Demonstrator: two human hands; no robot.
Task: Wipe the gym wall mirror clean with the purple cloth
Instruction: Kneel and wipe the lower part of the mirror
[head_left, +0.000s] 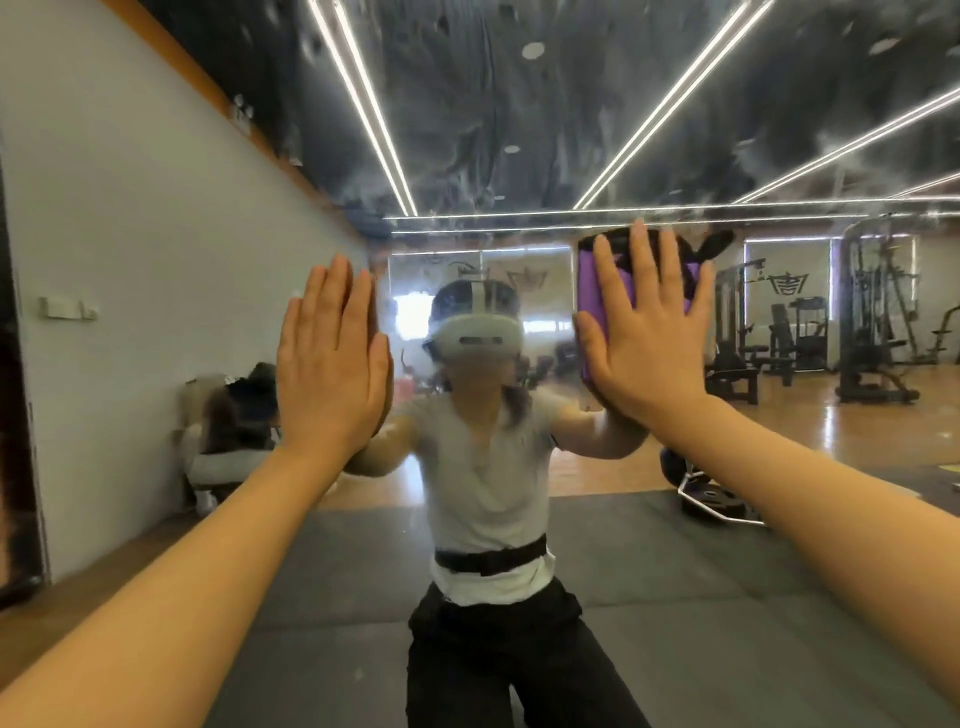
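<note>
Pressing flat, right hand (644, 332) pins folded purple cloth (592, 291) against smeared mirror (519, 130).

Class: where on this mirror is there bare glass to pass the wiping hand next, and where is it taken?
Free: mirror above both hands, and the strip between them. Taken: left hand flat on glass; right hand pressing purple cloth.

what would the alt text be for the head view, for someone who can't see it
A person facing a gym wall mirror presses a purple cloth flat against the glass with the right hand, while the left hand rests open on the mirror. The glass above shows cloudy smears; weight machines appear in the reflection.
</note>
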